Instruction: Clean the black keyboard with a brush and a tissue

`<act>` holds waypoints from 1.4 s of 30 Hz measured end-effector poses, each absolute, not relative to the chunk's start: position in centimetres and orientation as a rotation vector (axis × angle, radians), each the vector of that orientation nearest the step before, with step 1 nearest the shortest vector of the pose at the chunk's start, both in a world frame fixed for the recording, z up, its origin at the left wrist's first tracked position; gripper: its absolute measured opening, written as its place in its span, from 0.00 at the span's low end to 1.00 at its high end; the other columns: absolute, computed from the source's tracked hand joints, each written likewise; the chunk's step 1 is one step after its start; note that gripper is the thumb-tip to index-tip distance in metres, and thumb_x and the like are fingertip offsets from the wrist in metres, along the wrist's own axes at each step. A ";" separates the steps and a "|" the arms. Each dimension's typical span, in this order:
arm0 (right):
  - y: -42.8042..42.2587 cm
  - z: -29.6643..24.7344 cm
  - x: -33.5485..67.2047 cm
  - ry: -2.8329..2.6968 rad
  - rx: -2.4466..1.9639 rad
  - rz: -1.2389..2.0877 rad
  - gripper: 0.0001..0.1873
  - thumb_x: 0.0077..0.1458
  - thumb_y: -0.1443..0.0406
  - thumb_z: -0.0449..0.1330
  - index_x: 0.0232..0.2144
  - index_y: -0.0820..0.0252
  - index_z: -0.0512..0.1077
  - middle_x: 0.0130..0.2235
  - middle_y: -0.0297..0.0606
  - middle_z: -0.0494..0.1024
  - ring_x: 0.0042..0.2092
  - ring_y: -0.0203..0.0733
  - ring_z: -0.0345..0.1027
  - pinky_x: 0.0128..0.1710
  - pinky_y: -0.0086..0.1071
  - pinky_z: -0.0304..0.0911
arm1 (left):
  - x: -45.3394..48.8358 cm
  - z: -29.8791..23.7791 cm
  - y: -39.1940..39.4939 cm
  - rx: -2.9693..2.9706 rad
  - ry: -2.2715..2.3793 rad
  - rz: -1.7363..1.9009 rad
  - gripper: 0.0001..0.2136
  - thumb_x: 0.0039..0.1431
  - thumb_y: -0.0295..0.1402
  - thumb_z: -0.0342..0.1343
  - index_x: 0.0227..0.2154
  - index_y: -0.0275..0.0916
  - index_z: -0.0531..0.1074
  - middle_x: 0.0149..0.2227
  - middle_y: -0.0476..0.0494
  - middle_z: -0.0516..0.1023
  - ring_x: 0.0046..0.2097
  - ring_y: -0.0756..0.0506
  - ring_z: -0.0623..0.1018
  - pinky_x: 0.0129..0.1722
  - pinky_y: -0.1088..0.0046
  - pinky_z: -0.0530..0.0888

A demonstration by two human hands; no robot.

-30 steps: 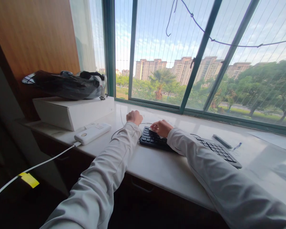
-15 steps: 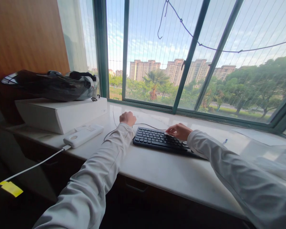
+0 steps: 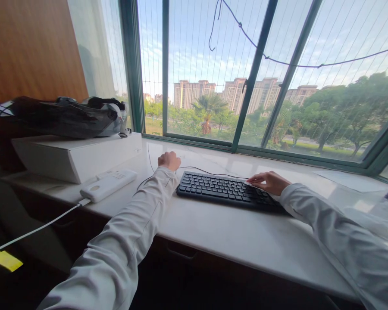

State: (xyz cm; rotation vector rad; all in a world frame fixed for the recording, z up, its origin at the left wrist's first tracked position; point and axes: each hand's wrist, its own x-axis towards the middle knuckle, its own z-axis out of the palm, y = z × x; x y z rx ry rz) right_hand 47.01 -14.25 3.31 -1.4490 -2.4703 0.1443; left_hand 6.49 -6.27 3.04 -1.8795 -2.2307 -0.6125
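Black keyboard (image 3: 223, 190) flat on white marble sill (image 3: 233, 241). Right hand (image 3: 268, 181) open, fingers resting flat on right far edge. Left hand (image 3: 170, 160) curled in fist beside left far corner, near thin cable (image 3: 197, 168).

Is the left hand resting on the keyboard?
No, the left hand is a fist on the countertop beside the keyboard; only the right hand lies on the keys.

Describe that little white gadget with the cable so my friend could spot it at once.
Under the big window runs a pale stone ledge; at its left end stands a large white box. The gadget lies flat just in front of that box, left of the black keyboard. Unlike its neighbours, it is a slim rounded bar with a white cable trailing off the ledge.
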 end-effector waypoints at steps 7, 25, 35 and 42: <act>-14.5 2.3 48.2 -2.363 -1.453 0.195 0.16 0.53 0.57 0.57 0.41 0.54 0.77 0.41 0.35 0.81 0.44 0.45 0.74 0.49 0.36 0.67 | 6.4 2.9 -6.2 -1.869 -2.256 -0.579 0.21 0.53 0.43 0.49 0.43 0.35 0.76 0.43 0.29 0.76 0.46 0.36 0.75 0.41 0.65 0.70; -15.0 2.3 48.2 -2.280 -1.423 -0.139 0.12 0.54 0.63 0.58 0.39 0.54 0.78 0.35 0.35 0.81 0.39 0.40 0.75 0.44 0.31 0.66 | 6.0 2.8 -6.1 -1.879 -2.289 -0.480 0.21 0.49 0.42 0.50 0.41 0.36 0.77 0.44 0.29 0.76 0.44 0.34 0.75 0.36 0.64 0.70; -15.2 1.7 45.1 -2.255 -1.631 -0.532 0.16 0.59 0.61 0.54 0.47 0.54 0.75 0.40 0.40 0.79 0.44 0.42 0.70 0.50 0.35 0.56 | 6.3 3.0 -6.3 -1.871 -2.243 -0.573 0.19 0.52 0.44 0.47 0.37 0.40 0.79 0.41 0.32 0.77 0.43 0.34 0.75 0.37 0.62 0.70; -15.6 2.2 43.7 -2.394 -1.586 -0.560 0.17 0.60 0.61 0.52 0.49 0.54 0.74 0.42 0.44 0.77 0.43 0.43 0.70 0.49 0.34 0.55 | 6.8 2.9 -6.5 -1.898 -2.237 -0.585 0.19 0.53 0.45 0.47 0.36 0.41 0.79 0.40 0.32 0.78 0.42 0.35 0.75 0.38 0.63 0.70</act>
